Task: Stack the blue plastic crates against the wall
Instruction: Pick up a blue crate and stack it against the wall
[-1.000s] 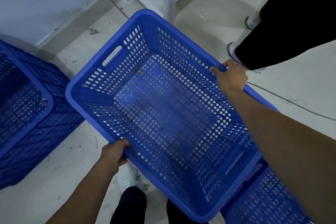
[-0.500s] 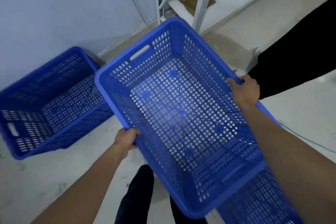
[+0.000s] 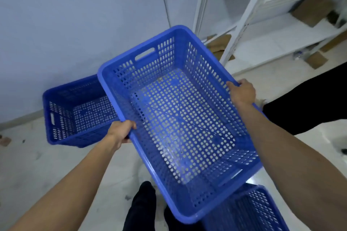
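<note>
Blue perforated crate (image 3: pixel 180 118), pale blue-grey wall (image 3: pixel 75 24), white shelving (image 3: pixel 244 15), black trousers (image 3: pixel 142 210)

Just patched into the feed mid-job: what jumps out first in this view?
A big blue perforated crate fills the centre, held up with the left hand on its left rim and the right hand on its right rim. A second blue crate sits on the floor by the wall to the left, and a third peeks out at bottom right. White metal shelving stands at upper right.
</note>
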Available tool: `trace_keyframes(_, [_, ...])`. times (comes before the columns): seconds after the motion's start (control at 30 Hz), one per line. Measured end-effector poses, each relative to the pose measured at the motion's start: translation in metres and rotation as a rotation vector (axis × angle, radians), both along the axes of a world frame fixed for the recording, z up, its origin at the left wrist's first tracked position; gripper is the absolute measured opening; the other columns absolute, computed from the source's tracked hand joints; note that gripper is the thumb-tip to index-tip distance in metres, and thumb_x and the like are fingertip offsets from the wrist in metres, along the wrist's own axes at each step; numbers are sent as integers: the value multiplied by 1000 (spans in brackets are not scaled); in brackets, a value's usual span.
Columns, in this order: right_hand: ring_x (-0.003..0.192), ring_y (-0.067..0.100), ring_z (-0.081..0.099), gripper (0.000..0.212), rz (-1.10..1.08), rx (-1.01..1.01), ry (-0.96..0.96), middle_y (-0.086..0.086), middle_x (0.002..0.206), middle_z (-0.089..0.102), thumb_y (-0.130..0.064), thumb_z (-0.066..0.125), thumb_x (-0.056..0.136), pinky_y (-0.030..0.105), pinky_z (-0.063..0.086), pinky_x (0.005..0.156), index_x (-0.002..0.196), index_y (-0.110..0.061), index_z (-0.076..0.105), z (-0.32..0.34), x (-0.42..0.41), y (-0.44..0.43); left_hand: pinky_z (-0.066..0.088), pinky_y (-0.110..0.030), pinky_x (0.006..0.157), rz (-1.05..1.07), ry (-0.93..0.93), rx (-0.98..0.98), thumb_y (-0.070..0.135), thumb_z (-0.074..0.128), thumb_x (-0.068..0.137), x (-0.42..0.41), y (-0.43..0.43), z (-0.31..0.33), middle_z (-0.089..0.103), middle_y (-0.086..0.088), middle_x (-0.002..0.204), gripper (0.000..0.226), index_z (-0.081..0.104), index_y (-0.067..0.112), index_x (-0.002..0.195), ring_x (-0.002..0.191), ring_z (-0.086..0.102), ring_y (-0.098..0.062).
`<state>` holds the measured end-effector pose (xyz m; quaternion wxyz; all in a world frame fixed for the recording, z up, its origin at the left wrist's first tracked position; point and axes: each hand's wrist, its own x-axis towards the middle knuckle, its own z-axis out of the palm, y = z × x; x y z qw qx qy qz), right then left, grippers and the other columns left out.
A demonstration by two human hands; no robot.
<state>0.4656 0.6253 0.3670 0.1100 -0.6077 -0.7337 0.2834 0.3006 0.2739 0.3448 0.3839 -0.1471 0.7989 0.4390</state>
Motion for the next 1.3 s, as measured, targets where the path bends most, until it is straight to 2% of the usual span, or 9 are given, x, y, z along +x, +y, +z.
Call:
trace_keyframes(0.13, [97,35,64,46,113,13,44,14,102,70,-49,64,84,39,49,80,102,-7,68,27,-54,-27,54,-35,56,86,-4,6,12,61,88,-15,-45,22,66,-12,77,6,59,8,84,66,64,-26])
trace_keyframes(0.27, [91,35,64,31,227,34,114,15,93,69,-47,66,82,37,48,74,82,-17,59,60,-112,-65,54,-35,54,174,-15,18,26,58,95,-33,-93,48,70,-11,83,17,59,9,91,72,67,-26])
trace_keyframes(0.37, [93,37,64,36,302,76,100,17,93,69,-46,67,81,40,50,79,83,-10,64,88,-161,-94,55,-35,55,254,-18,50,23,57,94,-51,-128,65,69,-11,87,15,59,9,98,75,67,-26])
trace_keyframes(0.5, [87,38,65,41,409,146,101,19,84,68,-45,67,81,37,44,70,74,-6,63,120,-233,-138,55,-36,55,338,-50,104,19,56,91,-77,-175,80,69,-13,83,20,59,6,105,70,66,-27])
trace_keyframes(0.67, [92,35,64,39,542,201,129,18,94,69,-46,68,83,33,40,69,90,-7,69,148,-307,-200,54,-41,58,435,-112,139,20,59,89,-104,-229,81,67,-16,96,31,53,7,117,79,66,-31])
trace_keyframes(0.77, [86,32,63,36,612,200,152,15,84,65,-44,68,83,30,35,65,87,-8,68,159,-342,-228,55,-41,59,479,-117,166,23,60,90,-118,-252,79,68,-19,104,38,53,6,123,85,67,-33])
trace_keyframes(0.93, [82,28,64,31,763,138,148,8,79,66,-42,68,85,29,38,64,89,-11,70,163,-400,-262,53,-41,62,566,-114,211,24,54,96,-126,-271,71,66,-14,89,28,50,9,120,80,65,-30])
trace_keyframes(1.17, [71,25,55,30,985,174,74,9,86,62,-39,65,91,33,39,64,93,-10,67,132,-476,-301,53,-41,64,778,-198,277,23,57,93,-130,-278,29,67,-13,91,29,50,10,118,81,64,-30])
trace_keyframes(1.3, [75,27,58,29,1081,204,45,9,91,65,-40,63,92,36,42,67,96,-11,69,92,-526,-306,56,-47,78,834,-209,245,21,54,93,-142,-269,4,74,-14,72,13,58,9,96,80,67,-33])
